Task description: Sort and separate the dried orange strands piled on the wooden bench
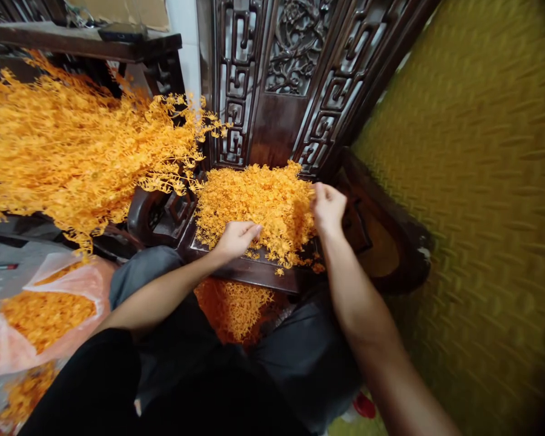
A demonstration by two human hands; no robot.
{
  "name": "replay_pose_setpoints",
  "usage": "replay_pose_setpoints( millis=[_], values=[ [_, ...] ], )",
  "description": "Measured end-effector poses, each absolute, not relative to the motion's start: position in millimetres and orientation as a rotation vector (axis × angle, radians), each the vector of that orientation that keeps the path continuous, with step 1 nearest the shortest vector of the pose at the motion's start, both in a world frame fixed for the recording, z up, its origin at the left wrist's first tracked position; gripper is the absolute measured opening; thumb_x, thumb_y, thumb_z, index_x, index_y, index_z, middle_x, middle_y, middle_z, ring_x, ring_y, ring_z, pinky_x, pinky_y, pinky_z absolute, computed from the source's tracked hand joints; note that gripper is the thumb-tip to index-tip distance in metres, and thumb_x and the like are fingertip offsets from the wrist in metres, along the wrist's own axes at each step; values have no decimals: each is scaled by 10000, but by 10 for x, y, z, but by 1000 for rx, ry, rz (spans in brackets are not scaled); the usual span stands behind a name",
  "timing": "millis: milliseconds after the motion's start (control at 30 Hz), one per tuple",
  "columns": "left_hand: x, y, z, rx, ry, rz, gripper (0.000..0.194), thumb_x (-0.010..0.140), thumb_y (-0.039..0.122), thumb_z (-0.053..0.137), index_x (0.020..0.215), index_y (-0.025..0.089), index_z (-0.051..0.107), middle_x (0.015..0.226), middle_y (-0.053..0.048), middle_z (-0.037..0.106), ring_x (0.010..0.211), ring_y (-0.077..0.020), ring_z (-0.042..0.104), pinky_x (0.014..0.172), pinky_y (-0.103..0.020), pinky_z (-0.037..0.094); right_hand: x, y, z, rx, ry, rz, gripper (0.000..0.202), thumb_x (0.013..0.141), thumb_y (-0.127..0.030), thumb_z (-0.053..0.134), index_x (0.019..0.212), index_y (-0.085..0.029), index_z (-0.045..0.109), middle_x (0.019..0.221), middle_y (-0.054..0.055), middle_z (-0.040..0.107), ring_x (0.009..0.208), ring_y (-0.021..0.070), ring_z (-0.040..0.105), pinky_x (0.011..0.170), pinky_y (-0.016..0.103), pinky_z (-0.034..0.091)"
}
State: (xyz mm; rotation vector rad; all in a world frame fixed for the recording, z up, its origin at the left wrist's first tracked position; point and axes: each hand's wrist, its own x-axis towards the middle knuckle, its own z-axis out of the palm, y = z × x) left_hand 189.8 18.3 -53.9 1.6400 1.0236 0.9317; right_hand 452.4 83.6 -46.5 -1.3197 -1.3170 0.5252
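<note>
A heap of small orange plastic flower pieces [258, 203] lies on the seat of a dark carved wooden chair [254, 269]. My left hand [236, 238] rests on the heap's near left edge, fingers curled into the pieces. My right hand [327, 208] is at the heap's right edge with its fingers pinched together; whether a piece is between them is unclear. More orange pieces [234, 306] lie below the seat between my knees.
A large bunch of assembled orange sprays [72, 145] spreads at the left. A pink plastic bag [40, 315] with orange pieces lies at the lower left. The carved chair back [295, 79] rises behind the heap. A yellow patterned floor [476, 212] fills the right.
</note>
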Motion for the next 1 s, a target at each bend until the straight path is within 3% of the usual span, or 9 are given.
replay_pose_setpoints(
  millis=[67, 167, 300, 400, 533, 700, 800, 900, 1000],
  values=[
    [1844, 220, -557, 1516, 961, 974, 517, 891, 646, 559, 692, 170, 601, 471, 62, 383, 450, -90, 334, 489, -249, 244, 4710, 918, -533, -1250, -1015, 689, 479, 858, -679, 598, 853, -201, 571, 618, -43, 463, 492, 102, 425, 468, 236, 344],
    [1829, 303, -579, 1381, 915, 1058, 560, 831, 718, 606, 699, 175, 585, 455, 75, 355, 427, -80, 310, 470, -249, 220, 4643, 897, -632, -1136, -999, 955, 529, 725, -684, 747, 843, -206, 552, 726, -5, 577, 543, 101, 511, 487, 228, 403],
    [1890, 364, -634, 1296, 938, 1101, 558, 805, 728, 629, 706, 181, 574, 454, 83, 337, 414, -75, 279, 456, -247, 199, 4074, 701, -685, -1138, -1221, 951, 509, 876, -707, 568, 926, -201, 593, 886, 53, 642, 642, 124, 545, 554, 258, 454],
    [1923, 355, -686, 1334, 1023, 1116, 526, 851, 695, 588, 720, 186, 574, 469, 78, 355, 430, -84, 307, 466, -249, 225, 3716, 509, -642, -1218, -1451, 702, 552, 996, -663, 375, 1149, -195, 623, 1045, 96, 657, 820, 173, 608, 714, 318, 520],
    [1935, 312, -722, 1458, 1117, 1127, 525, 897, 653, 543, 647, 194, 495, 512, 56, 412, 483, -89, 348, 495, -251, 265, 3604, 321, -555, -1283, -1769, 440, 703, 941, -602, 571, 1466, -158, 429, 1178, 150, 634, 820, 208, 627, 753, 366, 536],
    [2002, 250, -720, 1380, 1050, 1092, 492, 875, 642, 580, 723, 174, 589, 483, 71, 396, 450, -84, 338, 469, -243, 247, 3715, 327, -459, -1134, -1933, 181, 297, 1028, -399, 495, 1154, -193, 668, 1055, 121, 695, 934, 228, 654, 858, 366, 518],
    [2083, 195, -666, 1192, 883, 1019, 502, 815, 650, 658, 671, 182, 547, 424, 97, 321, 380, -64, 277, 423, -233, 185, 3802, 439, -430, -1101, -1840, 151, 328, 1040, -369, 467, 942, -182, 718, 894, 90, 701, 817, 200, 645, 792, 333, 506],
    [2081, 151, -569, 1045, 754, 989, 498, 757, 617, 744, 645, 181, 531, 409, 114, 286, 343, -46, 237, 393, -219, 141, 4030, 619, -437, -1189, -1655, 268, 363, 1009, -435, 507, 892, -161, 713, 860, 80, 704, 792, 195, 638, 779, 327, 503],
    [1930, 176, -470, 987, 749, 1065, 497, 724, 583, 796, 631, 170, 536, 405, 118, 274, 334, -33, 219, 385, -207, 119, 4446, 820, -444, -1247, -1147, 399, 398, 954, -547, 556, 845, -174, 641, 685, 15, 582, 588, 133, 518, 581, 272, 462]
  ],
)
